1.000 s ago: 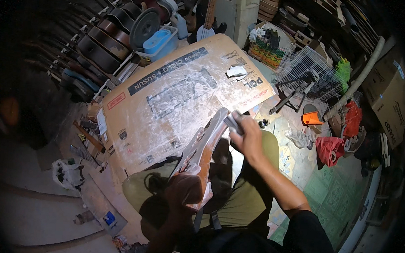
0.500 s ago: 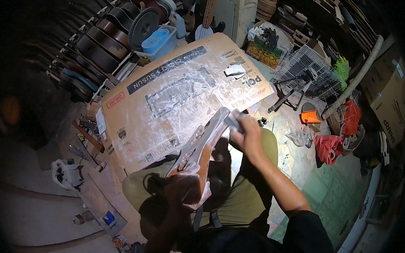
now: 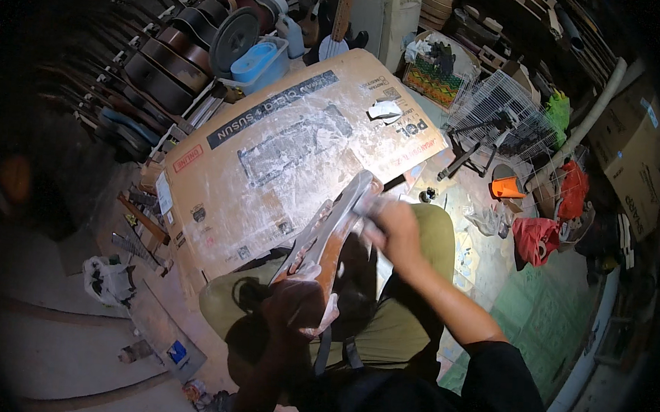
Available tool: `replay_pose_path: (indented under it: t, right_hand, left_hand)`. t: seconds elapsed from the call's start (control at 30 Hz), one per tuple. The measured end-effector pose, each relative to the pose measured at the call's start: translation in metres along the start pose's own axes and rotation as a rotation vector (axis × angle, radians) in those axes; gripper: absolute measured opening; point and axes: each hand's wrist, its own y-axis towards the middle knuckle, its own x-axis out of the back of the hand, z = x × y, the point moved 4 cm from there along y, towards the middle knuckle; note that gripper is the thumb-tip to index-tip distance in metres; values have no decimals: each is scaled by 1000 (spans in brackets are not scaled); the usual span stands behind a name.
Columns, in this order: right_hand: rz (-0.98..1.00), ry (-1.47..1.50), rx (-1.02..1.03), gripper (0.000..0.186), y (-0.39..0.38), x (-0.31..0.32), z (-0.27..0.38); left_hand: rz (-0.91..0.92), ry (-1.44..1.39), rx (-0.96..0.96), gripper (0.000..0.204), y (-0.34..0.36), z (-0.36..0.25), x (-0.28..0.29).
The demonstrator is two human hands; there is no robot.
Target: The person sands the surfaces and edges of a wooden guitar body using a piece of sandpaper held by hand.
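Observation:
A dusty wooden guitar body [image 3: 333, 240], seen almost edge-on, stands tilted above my lap, reddish brown under patches of white powder. Its lower end is gripped by my left hand [image 3: 284, 315], which lies in deep shadow with its fingers hardly showing. Against the upper right edge, my right hand [image 3: 398, 229] is closed on a small grey block [image 3: 366, 206], like a sanding block. Motion blurs the block and fingertips.
Before me lies a powder-covered cardboard sheet [image 3: 268, 225] with a crumpled white piece [image 3: 385, 111] on it. Guitars [image 3: 156, 78] line the back left. On the right are a black tripod [image 3: 473, 147], a wire cage [image 3: 514, 104] and a red bag [image 3: 536, 240].
My right hand and the grey block have slid slightly down and left along the guitar body's edge. The body's upper end has shifted a little upward; my left hand stays at the lower end.

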Motion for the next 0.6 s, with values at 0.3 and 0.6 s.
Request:
replay_pose_path:
  t: [0.3, 0.6]
  right_hand:
    - [-32, 26, 56, 45, 8, 8, -2]
    - [-98, 27, -57, 49, 14, 8, -13]
  left_hand:
    - [-77, -217, 105, 51, -15, 4, 2]
    - [57, -330, 317, 52, -15, 15, -11]
